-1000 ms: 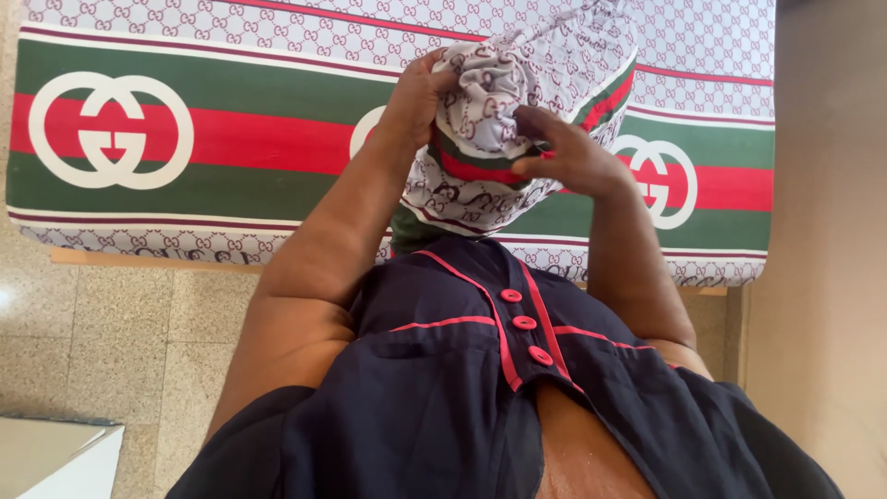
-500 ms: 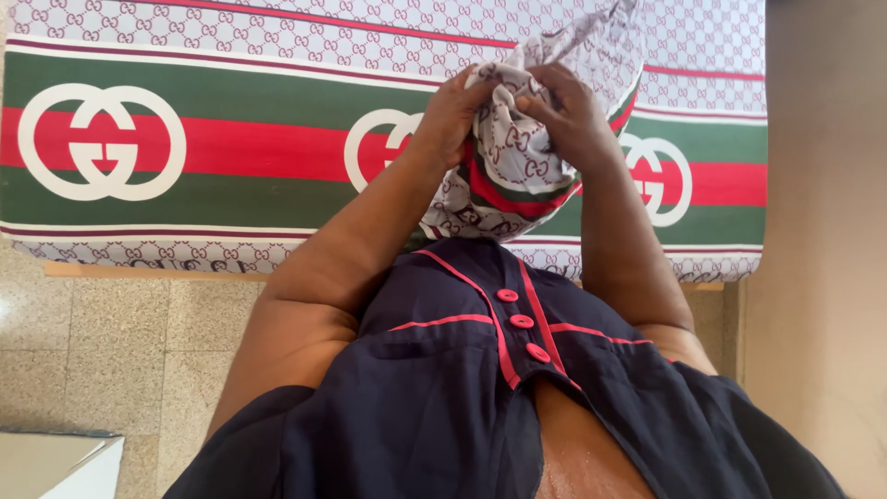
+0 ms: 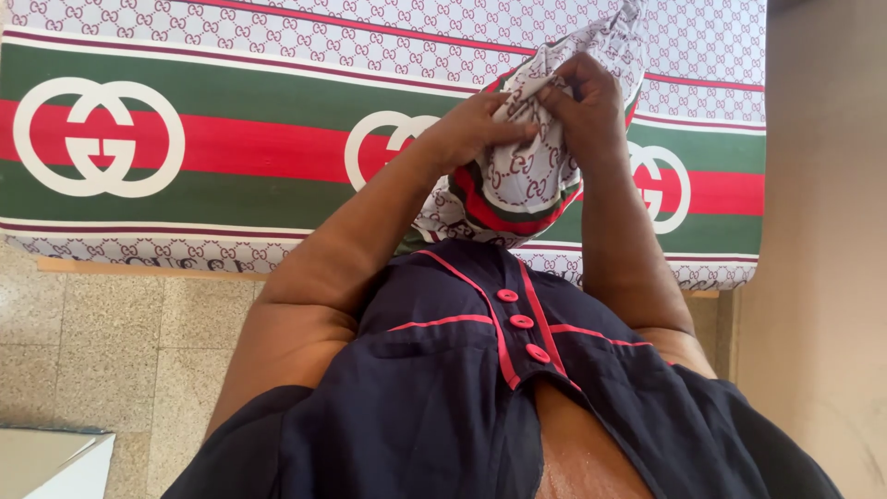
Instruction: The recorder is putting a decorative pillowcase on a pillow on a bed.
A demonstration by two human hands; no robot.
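I hold up a bunched piece of patterned cloth (image 3: 517,180), white with small dark motifs and a green and red stripe, in front of my chest. My left hand (image 3: 476,125) grips its upper left side with fingers pressed into the fabric. My right hand (image 3: 587,102) pinches the top of the same bundle, close beside the left hand. A loose end of the cloth rises toward the upper right. The bundle hangs over the near edge of a bed (image 3: 231,139) covered in a matching sheet with green and red bands and white ring shapes.
A speckled tile floor (image 3: 139,323) lies between me and the bed. A plain beige wall (image 3: 822,231) runs along the right. A pale box corner (image 3: 51,462) shows at the bottom left.
Both hands have moved up and together on the cloth bundle. The right hand went from the bundle's right side to its top, and the cloth is gathered tighter.
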